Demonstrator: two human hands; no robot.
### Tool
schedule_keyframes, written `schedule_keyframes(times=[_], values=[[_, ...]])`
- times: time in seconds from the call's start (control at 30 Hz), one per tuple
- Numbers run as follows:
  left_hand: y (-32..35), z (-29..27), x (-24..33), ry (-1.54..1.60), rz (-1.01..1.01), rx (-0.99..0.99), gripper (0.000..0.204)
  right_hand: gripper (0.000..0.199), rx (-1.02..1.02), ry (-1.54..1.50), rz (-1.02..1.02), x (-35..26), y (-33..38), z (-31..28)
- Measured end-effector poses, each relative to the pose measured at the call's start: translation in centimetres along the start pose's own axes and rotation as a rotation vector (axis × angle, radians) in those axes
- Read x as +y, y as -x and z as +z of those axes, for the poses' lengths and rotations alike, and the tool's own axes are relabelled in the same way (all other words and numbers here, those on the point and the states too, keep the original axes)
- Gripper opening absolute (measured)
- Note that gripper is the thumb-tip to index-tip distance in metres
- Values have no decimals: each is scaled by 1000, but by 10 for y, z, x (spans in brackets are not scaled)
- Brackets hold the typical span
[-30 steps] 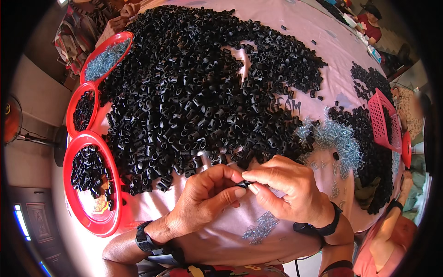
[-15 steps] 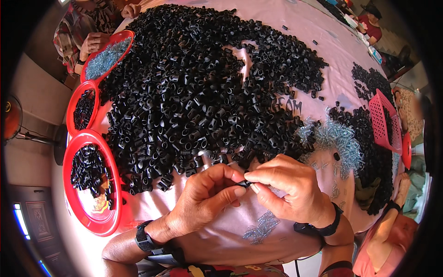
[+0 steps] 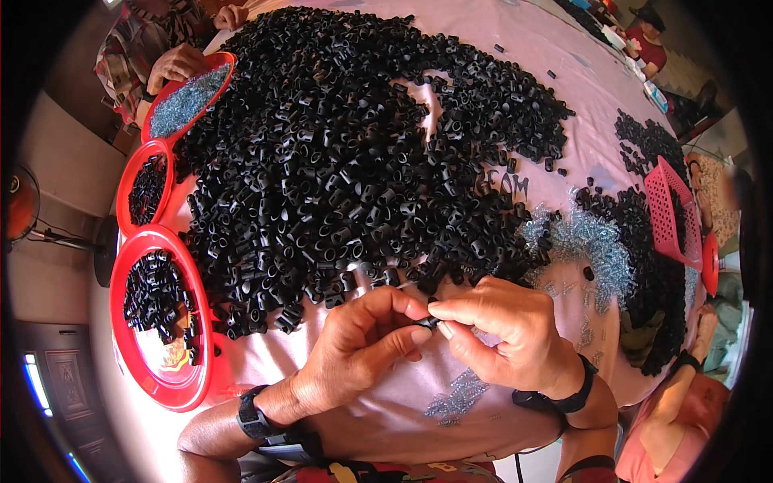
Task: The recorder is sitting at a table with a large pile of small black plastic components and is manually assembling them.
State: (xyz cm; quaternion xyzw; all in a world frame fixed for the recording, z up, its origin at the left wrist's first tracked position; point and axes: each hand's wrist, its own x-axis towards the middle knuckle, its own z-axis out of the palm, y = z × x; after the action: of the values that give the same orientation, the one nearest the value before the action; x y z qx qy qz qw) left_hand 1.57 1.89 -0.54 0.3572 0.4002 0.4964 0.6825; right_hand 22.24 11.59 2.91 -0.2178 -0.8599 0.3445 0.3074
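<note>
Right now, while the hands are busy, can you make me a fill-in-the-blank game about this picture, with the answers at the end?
1. Along the left side of the pink-cloth-covered table, ____ round red plastic trays lie in a row.
2. The pink lattice plastic basket is nearer the picture's ____ edge than its left edge.
3. The small plastic piece between the person's bare left hand and bare right hand is coloured ____.

Missing words: three; right; black.
</note>
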Motion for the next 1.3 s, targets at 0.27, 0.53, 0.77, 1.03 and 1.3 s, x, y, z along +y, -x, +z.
schedule_keyframes(times=[0.27, 0.53, 0.77, 1.03, 1.3], values=[[4, 7, -2, -124, 84, 76, 18, 26, 6, -3, -42, 1, 3, 0], [6, 12, 3, -436, 142, 118, 15, 26, 1, -19, -42, 1, 5, 2], [8, 13, 4, -531, 148, 122, 14, 22, 8, 16, -80, 0, 6, 4], [10, 15, -4, -559, 184, 170, 18, 23, -8, -26, -29, 1, 7, 4], [10, 19, -3, -616, 260, 204, 16, 19, 17, 20, 2, -6, 7, 7]])
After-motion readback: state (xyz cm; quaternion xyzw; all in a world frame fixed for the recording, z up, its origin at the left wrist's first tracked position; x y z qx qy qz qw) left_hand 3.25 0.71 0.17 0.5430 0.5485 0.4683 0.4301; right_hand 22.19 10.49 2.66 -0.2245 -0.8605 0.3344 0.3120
